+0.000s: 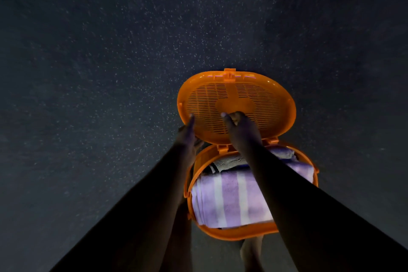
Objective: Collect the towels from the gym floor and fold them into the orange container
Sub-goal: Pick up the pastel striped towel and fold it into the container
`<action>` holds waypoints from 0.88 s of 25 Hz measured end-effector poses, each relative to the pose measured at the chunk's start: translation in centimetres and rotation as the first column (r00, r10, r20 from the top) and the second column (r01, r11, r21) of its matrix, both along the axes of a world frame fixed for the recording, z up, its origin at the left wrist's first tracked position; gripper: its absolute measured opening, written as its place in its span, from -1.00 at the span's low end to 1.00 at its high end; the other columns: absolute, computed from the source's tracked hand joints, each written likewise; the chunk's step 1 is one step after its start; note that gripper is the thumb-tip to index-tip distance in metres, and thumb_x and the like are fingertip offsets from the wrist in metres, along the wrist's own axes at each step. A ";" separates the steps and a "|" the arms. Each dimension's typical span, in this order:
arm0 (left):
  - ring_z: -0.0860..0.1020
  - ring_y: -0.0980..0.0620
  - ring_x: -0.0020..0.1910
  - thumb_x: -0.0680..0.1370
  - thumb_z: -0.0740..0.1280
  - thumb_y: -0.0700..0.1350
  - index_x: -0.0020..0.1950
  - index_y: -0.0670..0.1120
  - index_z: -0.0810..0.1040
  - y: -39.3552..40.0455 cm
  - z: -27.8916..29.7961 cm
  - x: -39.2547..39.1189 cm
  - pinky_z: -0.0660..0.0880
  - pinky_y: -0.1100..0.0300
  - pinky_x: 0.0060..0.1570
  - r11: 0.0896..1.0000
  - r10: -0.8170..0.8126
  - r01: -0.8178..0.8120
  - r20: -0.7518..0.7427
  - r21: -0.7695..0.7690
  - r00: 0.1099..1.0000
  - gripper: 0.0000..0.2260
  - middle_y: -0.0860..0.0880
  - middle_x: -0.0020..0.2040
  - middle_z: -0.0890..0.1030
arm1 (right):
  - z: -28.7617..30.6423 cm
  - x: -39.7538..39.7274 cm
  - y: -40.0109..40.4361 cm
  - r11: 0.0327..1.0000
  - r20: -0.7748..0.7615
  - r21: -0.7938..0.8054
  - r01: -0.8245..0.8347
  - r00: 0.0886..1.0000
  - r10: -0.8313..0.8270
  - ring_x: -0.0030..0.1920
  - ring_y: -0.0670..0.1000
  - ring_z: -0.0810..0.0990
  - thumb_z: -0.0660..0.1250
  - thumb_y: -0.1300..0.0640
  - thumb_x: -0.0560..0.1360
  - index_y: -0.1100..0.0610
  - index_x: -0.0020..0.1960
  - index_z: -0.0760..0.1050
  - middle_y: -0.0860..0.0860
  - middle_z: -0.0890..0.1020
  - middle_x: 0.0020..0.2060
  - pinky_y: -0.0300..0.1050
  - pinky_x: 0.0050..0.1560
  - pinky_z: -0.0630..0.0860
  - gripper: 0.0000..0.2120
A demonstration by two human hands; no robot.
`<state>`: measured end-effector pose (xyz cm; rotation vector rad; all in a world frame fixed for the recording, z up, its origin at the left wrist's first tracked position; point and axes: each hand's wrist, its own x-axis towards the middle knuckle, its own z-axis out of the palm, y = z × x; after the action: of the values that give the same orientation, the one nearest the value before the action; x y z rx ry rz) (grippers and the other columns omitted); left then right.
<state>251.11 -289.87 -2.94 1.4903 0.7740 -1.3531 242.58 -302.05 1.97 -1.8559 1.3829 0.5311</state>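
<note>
The left hand (187,132) lies flat, fingers straight, against the left rim of the hinged lid (237,104); the right hand (237,127) is curled at the lid's slotted middle, though whether it pinches the slats I cannot tell. Just nearer, the orange container (242,233) stands on the speckled gym floor (110,73), packed with a folded striped towel (229,199) rising to its rim. Swung shut, the lid may jam on that towel, or the container may tip.
</note>
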 end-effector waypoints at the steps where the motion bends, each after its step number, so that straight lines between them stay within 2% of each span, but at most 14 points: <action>1: 0.63 0.00 0.11 0.64 0.17 0.29 0.18 0.04 0.57 -0.2 1.3 0.4 0.50 0.08 0.05 0.999 -0.001 0.001 -0.005 -0.034 1.000 -0.62 0.02 0.09 0.68 | 0.8 0.5 -0.3 0.996 0.059 -0.008 0.083 0.995 -0.083 0.17 0.23 0.61 0.17 -0.26 0.63 0.13 0.23 0.58 0.18 0.68 0.13 -0.05 0.05 0.44 -0.50; 3: 0.57 -0.03 0.26 0.59 0.00 0.44 0.32 0.06 0.55 -0.2 3.2 1.0 0.43 0.03 0.22 0.997 0.004 -0.001 0.034 -0.073 0.999 -0.39 0.02 0.25 0.64 | 3.6 1.6 -0.8 0.957 0.200 0.040 0.289 0.936 -0.291 0.07 0.24 0.65 0.11 -0.43 0.53 0.08 0.11 0.61 0.15 0.72 0.00 -0.01 0.04 0.51 -0.37; 5: 0.53 -0.06 0.33 0.54 -0.09 0.51 0.47 0.07 0.47 0.2 5.6 1.4 0.40 -0.01 0.29 0.996 0.071 -0.067 0.065 -0.057 0.995 -0.25 -0.03 0.35 0.60 | 7.2 2.4 -1.2 0.872 0.293 0.145 0.468 0.821 -0.489 -0.03 0.20 0.69 0.04 -0.56 0.44 -0.01 0.01 0.57 0.07 0.72 -0.10 0.17 0.02 0.61 -0.32; 8: 0.50 -0.02 0.34 0.56 -0.12 0.47 0.52 0.06 0.41 1.6 9.8 0.4 0.36 0.01 0.35 0.989 0.129 -0.115 0.164 -0.096 0.978 -0.26 -0.05 0.39 0.57 | 13.6 2.4 -1.5 0.700 0.355 0.314 0.642 0.604 -0.714 -0.05 0.13 0.70 0.03 -0.41 0.59 0.00 0.12 0.54 0.07 0.70 -0.06 0.11 -0.08 0.66 -0.44; 10: 0.50 0.02 0.33 0.58 -0.11 0.45 0.56 0.02 0.36 2.8 12.7 -1.1 0.38 0.10 0.33 0.985 0.146 -0.120 0.223 -0.125 0.964 -0.26 -0.02 0.38 0.55 | 17.4 0.9 -1.4 0.609 0.359 0.393 0.689 0.495 -0.791 -0.07 0.10 0.71 0.00 -0.41 0.59 0.07 0.19 0.53 0.08 0.71 -0.04 0.10 -0.10 0.68 -0.38; 12: 0.55 0.09 0.26 0.50 0.04 0.54 0.45 0.07 0.48 4.6 15.3 -2.8 0.41 0.19 0.24 0.989 0.108 -0.069 0.311 -0.132 0.944 -0.25 0.05 0.31 0.57 | 20.4 -1.7 -0.6 0.537 0.347 0.467 0.702 0.413 -0.842 -0.11 0.09 0.73 0.03 -0.46 0.55 0.10 0.21 0.53 0.09 0.72 -0.04 0.13 -0.12 0.70 -0.31; 14: 0.57 0.08 0.24 0.40 0.22 0.58 0.28 0.06 0.62 6.7 16.7 -4.0 0.43 0.10 0.29 0.996 -0.013 0.052 0.428 -0.079 0.904 -0.26 0.05 0.27 0.64 | 22.2 -4.8 0.8 0.493 0.319 0.513 0.703 0.376 -0.870 -0.16 0.07 0.75 0.12 -0.47 0.51 0.11 0.24 0.52 0.08 0.74 -0.07 0.10 -0.19 0.70 -0.30; 16: 0.60 0.13 0.06 0.53 0.32 0.36 0.08 0.00 0.69 8.3 18.7 -6.3 0.46 0.12 0.16 0.991 -0.084 0.129 0.562 -0.040 0.823 -0.55 0.06 0.03 0.68 | 23.6 -9.2 3.3 0.487 0.313 0.532 0.693 0.373 -0.873 -0.20 0.07 0.74 0.23 -0.38 0.54 0.09 0.20 0.52 0.08 0.74 -0.12 0.07 -0.22 0.69 -0.44; 18: 0.60 0.17 -0.07 0.55 0.36 0.18 -0.04 0.00 0.69 9.7 20.4 -8.6 0.44 0.16 0.05 0.974 -0.165 0.227 0.666 -0.006 0.727 -0.72 0.12 -0.12 0.67 | 24.3 -13.7 5.9 0.484 0.297 0.548 0.682 0.383 -0.875 -0.27 0.07 0.71 0.29 -0.27 0.57 0.10 0.09 0.53 0.09 0.73 -0.17 0.08 -0.22 0.68 -0.57; 20: 0.63 0.11 0.06 0.48 0.35 0.22 -0.03 0.11 0.69 11.2 21.4 -11.6 0.49 0.13 0.13 0.939 -0.276 0.340 0.698 0.050 0.661 -0.75 0.13 -0.02 0.69 | 24.4 -18.0 8.9 0.463 0.264 0.546 0.698 0.382 -0.886 -0.31 0.07 0.70 0.33 -0.20 0.58 0.13 -0.03 0.54 0.10 0.71 -0.22 0.11 -0.19 0.67 -0.63; 21: 0.62 0.05 0.16 0.46 0.31 0.26 0.03 0.13 0.69 12.1 21.7 -13.1 0.49 0.08 0.23 0.900 -0.366 0.421 0.723 0.114 0.586 -0.69 0.09 0.09 0.69 | 24.0 -19.8 10.3 0.447 0.249 0.536 0.717 0.371 -0.894 -0.31 0.07 0.70 0.33 -0.18 0.58 0.16 -0.03 0.54 0.10 0.71 -0.22 0.11 -0.20 0.68 -0.63; 22: 0.59 -0.01 0.25 0.47 0.27 0.29 0.12 0.13 0.68 12.8 21.3 -14.7 0.47 0.03 0.32 0.834 -0.470 0.510 0.753 0.208 0.461 -0.62 0.03 0.19 0.67 | 23.1 -21.5 11.8 0.431 0.233 0.523 0.735 0.363 -0.902 -0.32 0.07 0.70 0.33 -0.16 0.59 0.19 0.01 0.54 0.11 0.71 -0.22 0.09 -0.25 0.67 -0.62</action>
<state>236.44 -277.03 18.36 2.1265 -0.3095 -0.8910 221.09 -290.24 25.10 -0.6807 1.5269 -0.2527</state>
